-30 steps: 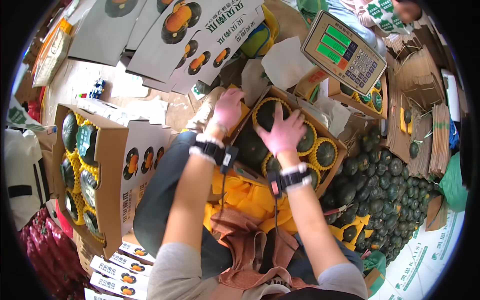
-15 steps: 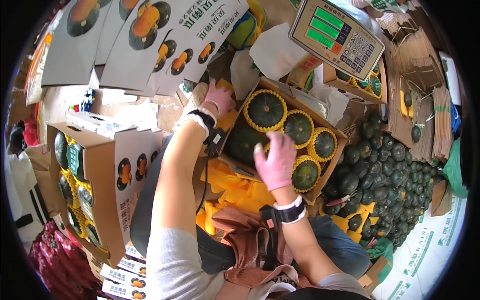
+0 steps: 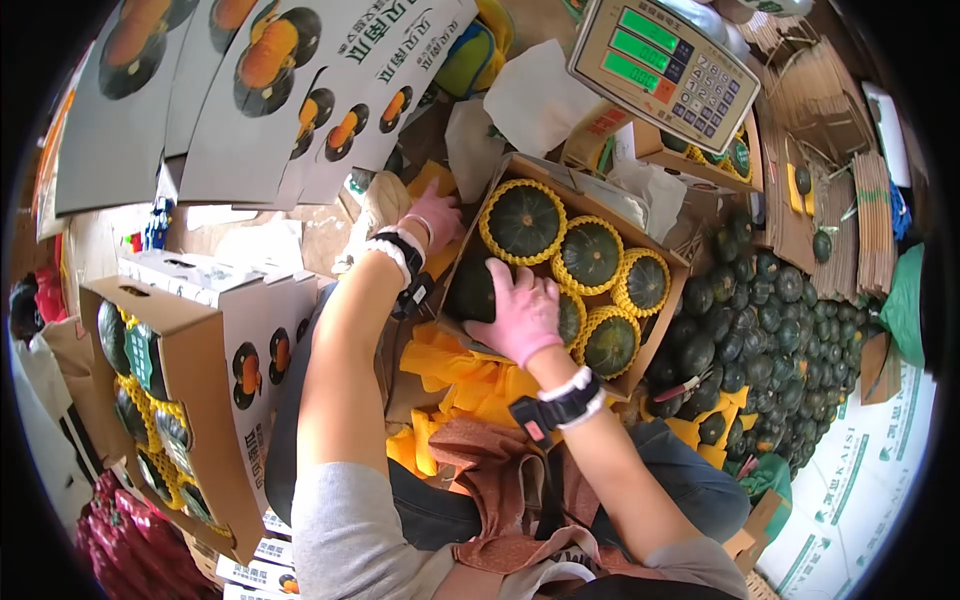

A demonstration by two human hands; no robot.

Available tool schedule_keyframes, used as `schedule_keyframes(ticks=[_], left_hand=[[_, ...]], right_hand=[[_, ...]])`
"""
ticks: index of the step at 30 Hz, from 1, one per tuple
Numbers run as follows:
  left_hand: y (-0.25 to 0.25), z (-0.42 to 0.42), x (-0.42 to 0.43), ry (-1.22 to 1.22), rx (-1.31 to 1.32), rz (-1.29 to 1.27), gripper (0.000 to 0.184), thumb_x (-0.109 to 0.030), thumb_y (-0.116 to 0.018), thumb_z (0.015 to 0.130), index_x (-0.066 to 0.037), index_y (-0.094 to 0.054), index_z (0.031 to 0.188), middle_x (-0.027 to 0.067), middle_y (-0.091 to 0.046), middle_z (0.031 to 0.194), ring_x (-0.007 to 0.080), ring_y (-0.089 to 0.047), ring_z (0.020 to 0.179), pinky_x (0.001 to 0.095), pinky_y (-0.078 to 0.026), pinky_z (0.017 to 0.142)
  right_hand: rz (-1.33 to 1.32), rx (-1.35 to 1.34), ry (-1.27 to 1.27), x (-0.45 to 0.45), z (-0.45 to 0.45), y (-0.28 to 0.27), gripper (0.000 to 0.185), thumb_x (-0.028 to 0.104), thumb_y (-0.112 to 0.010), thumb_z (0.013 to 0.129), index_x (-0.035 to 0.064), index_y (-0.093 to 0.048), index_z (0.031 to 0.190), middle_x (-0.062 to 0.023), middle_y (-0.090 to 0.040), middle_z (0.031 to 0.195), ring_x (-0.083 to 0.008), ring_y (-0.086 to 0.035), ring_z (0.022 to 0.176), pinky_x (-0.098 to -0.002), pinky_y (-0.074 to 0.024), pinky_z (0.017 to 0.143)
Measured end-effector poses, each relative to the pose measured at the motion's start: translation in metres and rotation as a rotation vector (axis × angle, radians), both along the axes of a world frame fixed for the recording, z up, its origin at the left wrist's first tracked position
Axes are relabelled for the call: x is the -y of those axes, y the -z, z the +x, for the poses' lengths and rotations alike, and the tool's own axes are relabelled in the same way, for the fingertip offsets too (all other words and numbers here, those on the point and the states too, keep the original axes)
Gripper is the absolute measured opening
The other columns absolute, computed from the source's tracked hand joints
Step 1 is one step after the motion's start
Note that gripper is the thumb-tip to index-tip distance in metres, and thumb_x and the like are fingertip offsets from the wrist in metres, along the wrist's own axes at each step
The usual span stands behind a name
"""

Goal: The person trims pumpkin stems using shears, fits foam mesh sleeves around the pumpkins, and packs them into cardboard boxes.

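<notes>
My right hand (image 3: 522, 312), in a pink glove, reaches into a cardboard box (image 3: 655, 338). Its thumb and index finger are spread beside a dark green pumpkin (image 3: 470, 288) whose visible part shows no net. The other fingers lie over a pumpkin (image 3: 570, 318) in yellow foam netting, partly hidden by the hand. Several netted pumpkins fill the rest, including a large one (image 3: 522, 220) at the upper left. Outside the box's left side, my left hand (image 3: 435, 217), also in pink, rests against yellow foam netting (image 3: 440, 262). Its visible fingers are apart; some fingertips are obscured.
A scale display (image 3: 662, 70) stands beyond the box. To the right lies a heap of pumpkins (image 3: 770, 340), with flattened cardboard (image 3: 838, 235) behind it. A packed carton (image 3: 205, 400) stands at left, below printed cartons (image 3: 270, 130). Loose yellow netting (image 3: 465, 370) lies before me.
My right hand has moved left and down within the box, and its thumb and index finger have spread. My left hand stays at nearly the same place. The view has shifted slightly.
</notes>
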State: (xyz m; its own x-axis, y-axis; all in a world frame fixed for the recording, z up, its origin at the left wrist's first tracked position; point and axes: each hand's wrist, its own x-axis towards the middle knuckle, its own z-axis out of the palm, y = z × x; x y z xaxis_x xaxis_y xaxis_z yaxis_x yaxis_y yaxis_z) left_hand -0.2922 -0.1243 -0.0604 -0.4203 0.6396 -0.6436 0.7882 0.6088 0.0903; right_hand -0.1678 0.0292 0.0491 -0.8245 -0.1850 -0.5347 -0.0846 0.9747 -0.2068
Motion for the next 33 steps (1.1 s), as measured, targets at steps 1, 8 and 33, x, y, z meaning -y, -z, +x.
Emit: schedule_keyframes(ticks=[1, 8, 33], left_hand=[[0.006, 0.002, -0.001, -0.070, -0.006, -0.007, 0.031, -0.017, -0.059, 0.078, -0.015, -0.064, 0.108, 0.0020, -0.057, 0.118, 0.0207, -0.043, 0.123, 0.0570, -0.017, 0.108], [-0.013, 0.007, 0.009, -0.739, -0.388, 0.547, 0.025, -0.009, -0.052, 0.083, -0.006, -0.057, 0.108, 0.0131, -0.058, 0.109, 0.0320, -0.059, 0.098, 0.0383, -0.048, 0.083], [-0.215, 0.319, -0.009, -1.591, 0.049, 1.467, 0.015, -0.009, -0.059, 0.085, -0.001, -0.048, 0.091, 0.0001, -0.050, 0.080, 0.0073, -0.045, 0.073, 0.0220, -0.041, 0.065]], right_hand=[[0.021, 0.011, 0.045, 0.006, 0.000, 0.007, 0.093, 0.053, -0.072, 0.063, 0.0138, -0.030, 0.136, -0.0223, -0.050, 0.112, -0.0339, -0.051, 0.105, -0.0482, -0.0236, 0.103], [0.003, -0.062, 0.219, 0.018, 0.001, 0.016, 0.092, 0.051, -0.076, 0.056, 0.0173, -0.036, 0.131, -0.0232, -0.050, 0.107, -0.0378, -0.051, 0.102, -0.0526, -0.0164, 0.104], [-0.378, -0.110, 0.921, -0.049, 0.023, -0.022, 0.071, 0.046, -0.073, 0.069, 0.0031, -0.046, 0.118, -0.0213, -0.059, 0.114, -0.0349, -0.059, 0.104, -0.0409, -0.0478, 0.088]])
